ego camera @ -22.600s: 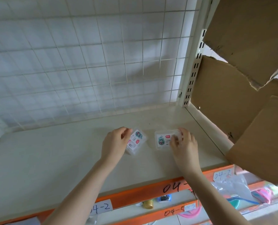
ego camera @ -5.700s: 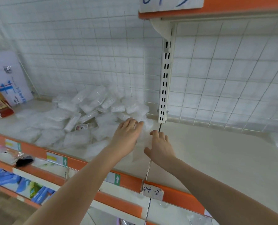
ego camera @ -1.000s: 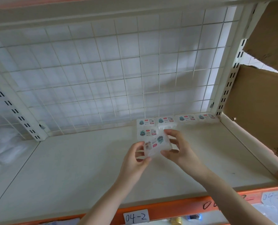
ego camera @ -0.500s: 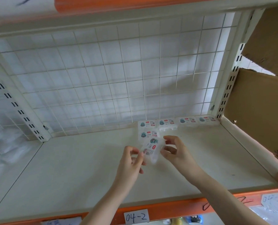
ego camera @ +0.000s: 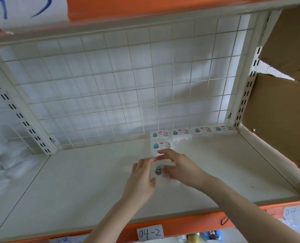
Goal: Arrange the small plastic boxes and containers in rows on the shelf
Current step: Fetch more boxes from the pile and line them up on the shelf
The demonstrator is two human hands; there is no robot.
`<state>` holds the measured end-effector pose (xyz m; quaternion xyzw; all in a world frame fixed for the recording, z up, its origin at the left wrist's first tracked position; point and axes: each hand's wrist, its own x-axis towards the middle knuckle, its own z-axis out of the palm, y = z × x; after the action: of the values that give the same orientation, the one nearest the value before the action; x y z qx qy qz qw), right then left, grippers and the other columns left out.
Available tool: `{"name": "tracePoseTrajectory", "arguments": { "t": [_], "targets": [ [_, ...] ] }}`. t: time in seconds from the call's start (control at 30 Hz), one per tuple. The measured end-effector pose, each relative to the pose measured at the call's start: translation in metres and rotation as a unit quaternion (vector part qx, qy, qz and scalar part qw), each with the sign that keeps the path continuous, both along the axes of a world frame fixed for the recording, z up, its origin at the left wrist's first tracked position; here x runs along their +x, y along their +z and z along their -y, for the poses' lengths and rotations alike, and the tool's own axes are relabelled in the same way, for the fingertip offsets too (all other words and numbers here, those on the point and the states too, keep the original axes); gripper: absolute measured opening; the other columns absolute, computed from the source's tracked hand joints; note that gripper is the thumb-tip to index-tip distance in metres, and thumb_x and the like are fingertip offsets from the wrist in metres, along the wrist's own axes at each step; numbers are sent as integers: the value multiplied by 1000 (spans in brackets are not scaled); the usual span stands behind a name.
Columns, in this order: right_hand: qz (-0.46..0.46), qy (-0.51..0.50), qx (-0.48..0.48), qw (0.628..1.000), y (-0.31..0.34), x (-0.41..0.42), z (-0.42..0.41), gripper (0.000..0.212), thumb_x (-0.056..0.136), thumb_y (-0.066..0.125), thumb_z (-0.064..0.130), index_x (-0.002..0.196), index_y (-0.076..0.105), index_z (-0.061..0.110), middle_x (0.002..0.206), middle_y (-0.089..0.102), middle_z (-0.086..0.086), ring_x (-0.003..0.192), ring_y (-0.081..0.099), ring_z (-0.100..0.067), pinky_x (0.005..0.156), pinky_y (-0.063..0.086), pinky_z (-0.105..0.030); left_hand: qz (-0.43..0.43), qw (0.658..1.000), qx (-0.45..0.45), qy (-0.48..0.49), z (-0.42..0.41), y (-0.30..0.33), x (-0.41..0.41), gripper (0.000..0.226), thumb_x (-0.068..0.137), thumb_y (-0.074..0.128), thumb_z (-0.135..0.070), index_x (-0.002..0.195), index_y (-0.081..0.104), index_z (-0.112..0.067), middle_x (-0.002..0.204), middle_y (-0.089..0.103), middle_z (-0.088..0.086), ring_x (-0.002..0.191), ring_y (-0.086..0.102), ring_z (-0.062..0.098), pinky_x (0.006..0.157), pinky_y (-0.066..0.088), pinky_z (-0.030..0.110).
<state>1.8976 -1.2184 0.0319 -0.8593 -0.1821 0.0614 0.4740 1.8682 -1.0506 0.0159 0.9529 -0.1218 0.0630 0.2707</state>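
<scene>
- Near the middle of the frame, both hands meet over a small clear box [ego camera: 159, 171] lying flat on the cream shelf [ego camera: 75, 181].
- The left hand [ego camera: 140, 179] sits on the box's left side, fingers fairly straight, thumb below; motion blur hides whether it pinches the box.
- The right hand [ego camera: 182, 168] covers the box's right part, fingers spread and loosely extended; its grip cannot be told either.
- Just above the hands lies a second labelled box [ego camera: 161, 146], touching the back row.
- A back row of four boxes [ego camera: 193, 132] runs toward the right, along the wire grid [ego camera: 110, 85].
- White bags [ego camera: 4, 160] pile up at the left edge.
- Cardboard [ego camera: 277, 116] fills the right side.
- A tag reading "04-2" [ego camera: 150, 232] hangs on the orange shelf edge at the bottom.
</scene>
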Motion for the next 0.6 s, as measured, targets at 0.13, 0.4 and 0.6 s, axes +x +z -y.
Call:
{"name": "tracePoseTrajectory", "arguments": {
  "t": [0.13, 0.4, 0.6],
  "targets": [
    [126, -86, -70, 986, -1, 5, 3, 30, 94, 53, 16, 123, 56, 20, 115, 63, 7, 107, 57, -7, 93, 47, -29, 28, 993, 106, -42, 4, 1, -2, 47, 90, 54, -27, 133, 37, -24, 137, 35, -10, 127, 30, 12, 98, 34, 24],
    [139, -131, -103, 976, -24, -2, 21, 27, 90, 59, 22, 117, 58, 17, 115, 56, 3, 105, 53, -13, 87, 42, -23, 100, 989, 107, 34, 9, -7, 12, 33, 93, 52, -33, 123, 50, -22, 120, 50, -4, 115, 44, 16, 81, 42, 26],
    [122, -126, -137, 975, -28, 2, 20, 36, 88, 63, 18, 122, 54, 14, 118, 53, -1, 97, 55, -14, 85, 46, -24, 114, 984, 120, 65, 18, -8, 20, 29, 88, 60, -31, 112, 56, -17, 107, 53, 2, 103, 52, 22, 67, 46, 31]
  ]
}}
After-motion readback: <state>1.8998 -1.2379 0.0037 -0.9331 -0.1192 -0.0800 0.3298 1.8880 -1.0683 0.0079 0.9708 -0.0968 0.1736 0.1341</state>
